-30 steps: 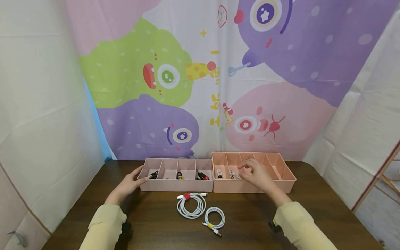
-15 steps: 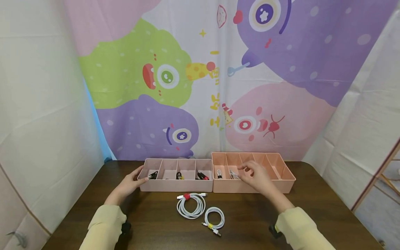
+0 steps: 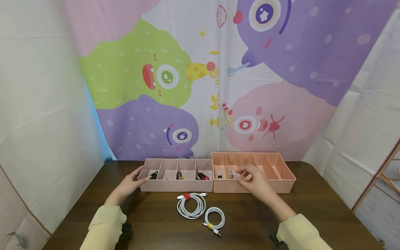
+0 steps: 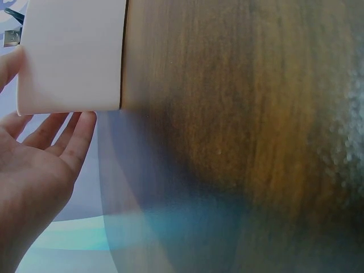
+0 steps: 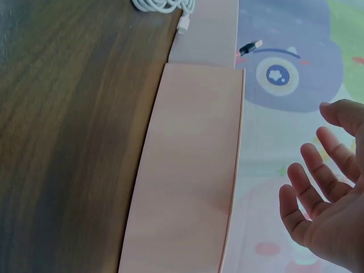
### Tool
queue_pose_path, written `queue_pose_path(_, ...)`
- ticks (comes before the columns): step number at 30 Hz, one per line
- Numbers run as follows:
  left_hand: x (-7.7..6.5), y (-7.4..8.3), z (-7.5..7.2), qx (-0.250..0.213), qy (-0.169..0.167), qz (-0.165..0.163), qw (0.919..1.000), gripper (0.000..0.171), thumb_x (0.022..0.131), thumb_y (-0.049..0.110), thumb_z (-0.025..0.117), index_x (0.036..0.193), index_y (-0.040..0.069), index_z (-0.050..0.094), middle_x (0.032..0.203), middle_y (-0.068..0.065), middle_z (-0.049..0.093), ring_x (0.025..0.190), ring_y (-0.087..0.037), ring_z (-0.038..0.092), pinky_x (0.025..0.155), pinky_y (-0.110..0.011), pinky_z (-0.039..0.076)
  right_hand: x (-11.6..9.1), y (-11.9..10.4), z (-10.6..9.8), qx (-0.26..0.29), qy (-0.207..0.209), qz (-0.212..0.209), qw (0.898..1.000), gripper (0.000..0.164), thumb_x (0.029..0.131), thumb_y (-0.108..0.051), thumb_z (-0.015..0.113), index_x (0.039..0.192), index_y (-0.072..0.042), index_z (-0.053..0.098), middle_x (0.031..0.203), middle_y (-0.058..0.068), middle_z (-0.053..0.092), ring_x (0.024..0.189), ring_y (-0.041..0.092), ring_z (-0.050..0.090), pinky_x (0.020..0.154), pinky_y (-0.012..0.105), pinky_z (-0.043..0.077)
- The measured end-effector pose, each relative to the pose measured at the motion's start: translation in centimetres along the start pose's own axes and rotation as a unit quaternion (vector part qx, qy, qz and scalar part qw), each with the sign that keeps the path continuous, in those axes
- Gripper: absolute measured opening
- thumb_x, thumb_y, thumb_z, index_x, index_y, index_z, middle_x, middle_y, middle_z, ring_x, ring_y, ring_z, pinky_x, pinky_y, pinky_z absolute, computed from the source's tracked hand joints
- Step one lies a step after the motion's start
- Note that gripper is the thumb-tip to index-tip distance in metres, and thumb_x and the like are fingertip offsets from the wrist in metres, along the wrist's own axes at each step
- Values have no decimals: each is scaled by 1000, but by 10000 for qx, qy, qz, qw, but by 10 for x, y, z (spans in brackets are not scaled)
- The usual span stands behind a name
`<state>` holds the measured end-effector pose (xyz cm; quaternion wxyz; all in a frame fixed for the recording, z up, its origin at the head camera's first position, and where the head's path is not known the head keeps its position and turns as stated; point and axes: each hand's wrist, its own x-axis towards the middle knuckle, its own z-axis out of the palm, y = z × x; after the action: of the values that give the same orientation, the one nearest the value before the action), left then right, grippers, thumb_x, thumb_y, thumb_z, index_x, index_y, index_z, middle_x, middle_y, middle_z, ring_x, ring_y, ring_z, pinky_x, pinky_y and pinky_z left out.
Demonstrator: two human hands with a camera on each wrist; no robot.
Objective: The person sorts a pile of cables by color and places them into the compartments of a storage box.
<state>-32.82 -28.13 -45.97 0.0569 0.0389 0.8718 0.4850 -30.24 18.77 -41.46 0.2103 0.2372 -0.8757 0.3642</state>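
Note:
My left hand (image 3: 128, 185) holds the left end of a pale pink divided storage box (image 3: 176, 185); in the left wrist view its thumb lies at the rim and its fingers touch the end wall. Over a peach divided storage box (image 3: 234, 186) hovers my right hand (image 3: 254, 180), fingers loosely bent, nothing between them in the right wrist view. Just left of its fingertips a white cable (image 3: 232, 174) lies in the second compartment. Another bundled white cable (image 3: 219, 174) sits in the first one. Dark cables (image 3: 202, 175) lie in the pale pink box.
In front of the boxes, a coiled white cable with a red tie (image 3: 191, 206) and a smaller one with a yellow tie (image 3: 214, 218) lie on the dark wooden table (image 3: 168, 232). A printed cartoon curtain (image 3: 206, 139) hangs close behind the boxes.
My right hand has shifted slightly left, toward the cable in the peach box's second compartment. The left hand, boxes and coiled cables have stayed put.

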Motion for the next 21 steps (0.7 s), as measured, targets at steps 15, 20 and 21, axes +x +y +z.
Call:
queue_pose_path(15,1,-1,0,45,15,45,10000,78,93,34,58,151,6,15,153,-27,15,136,-48,24,105,-58,32,-15,-19,8,303,221,60,9993,28,73,-8,78,98,-6,67,84,2,62,74,16,57,60,26,49)
queue_pose_path(20,1,-3,0,116,39,131,9998,77,93,33,58,151,5,15,153,-28,16,136,-48,23,105,-58,30,-20,-23,14,217,127,176,9995,30,74,-9,78,102,-9,66,86,1,62,75,17,57,63,28,50)
queue_pose_path(21,1,-3,0,118,38,138,9998,76,93,33,58,150,4,16,153,-28,16,136,-48,23,105,-58,30,-21,-24,15,245,95,200,9995,30,74,-9,78,102,-9,66,86,1,62,75,17,56,64,29,50)
